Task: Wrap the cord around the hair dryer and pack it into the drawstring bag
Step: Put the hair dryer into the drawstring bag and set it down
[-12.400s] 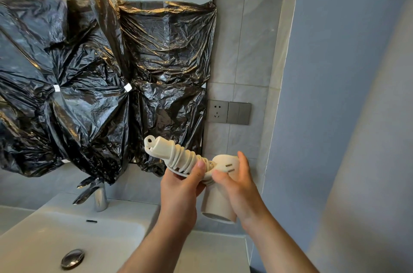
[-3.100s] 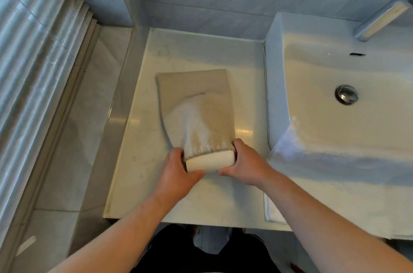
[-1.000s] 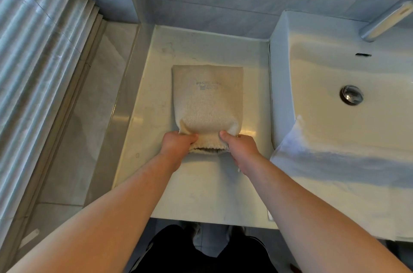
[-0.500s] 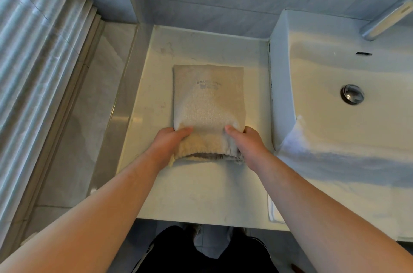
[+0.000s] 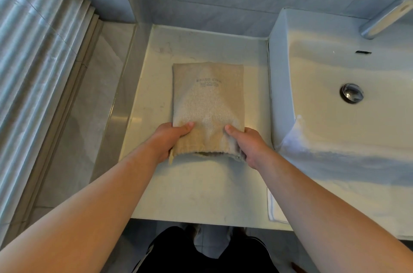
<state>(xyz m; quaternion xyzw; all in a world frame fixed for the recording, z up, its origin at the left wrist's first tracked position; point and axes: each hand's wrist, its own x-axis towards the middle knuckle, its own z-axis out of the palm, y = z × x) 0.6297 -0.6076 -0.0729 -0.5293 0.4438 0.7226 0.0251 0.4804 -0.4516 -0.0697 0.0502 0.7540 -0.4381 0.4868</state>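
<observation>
A beige drawstring bag (image 5: 207,102) lies flat on the pale counter (image 5: 196,187), its mouth toward me and faint grey print near its far end. The bag bulges in the middle; the hair dryer is inside and hidden from view. My left hand (image 5: 167,138) grips the left corner of the bag's mouth, thumb on top. On the right corner my right hand (image 5: 245,143) holds the bunched fabric the same way. The mouth gapes slightly between both hands.
A white basin (image 5: 283,85) stands right of the bag, with a drain (image 5: 351,92) and a chrome tap (image 5: 384,20) at the back. A white towel (image 5: 277,210) hangs over the basin's front. Tiled wall behind; the counter's left edge drops to the floor.
The hair dryer went fully into the bag. Both hands slid along the bag's sides to its mouth, and the fabric at the opening is now more bunched.
</observation>
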